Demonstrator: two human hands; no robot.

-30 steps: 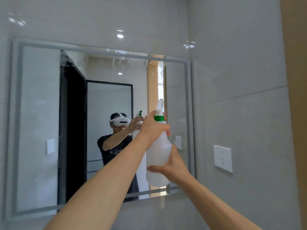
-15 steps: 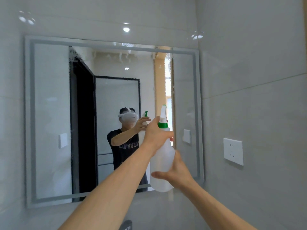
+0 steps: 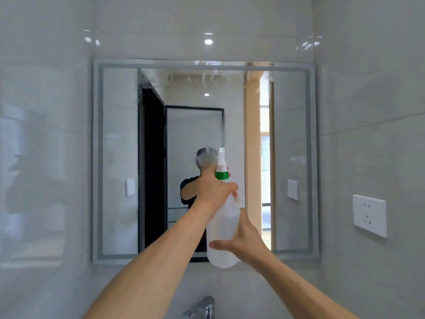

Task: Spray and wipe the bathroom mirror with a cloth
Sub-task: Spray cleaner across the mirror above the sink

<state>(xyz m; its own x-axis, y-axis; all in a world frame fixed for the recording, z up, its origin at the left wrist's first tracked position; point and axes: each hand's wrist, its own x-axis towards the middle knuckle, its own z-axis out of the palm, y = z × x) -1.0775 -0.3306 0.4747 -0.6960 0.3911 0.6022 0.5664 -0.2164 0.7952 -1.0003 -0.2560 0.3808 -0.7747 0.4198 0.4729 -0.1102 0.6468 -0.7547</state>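
Where a second ago faced the right part of the mirror [image 3: 115, 157], now squared up to its middle, spray bottle [image 3: 222, 236] upright, left hand [image 3: 212, 189] fingers curled round its neck, right hand [image 3: 245, 240] cupping the body just below, likely mid-spray, cloth unseen.

Spray bottle [image 3: 222, 229] before mirror [image 3: 119, 157]; socket [image 3: 369, 218] right.

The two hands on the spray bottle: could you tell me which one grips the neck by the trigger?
The left hand grips the neck under the green collar; the right hand holds the spray bottle low on its body.
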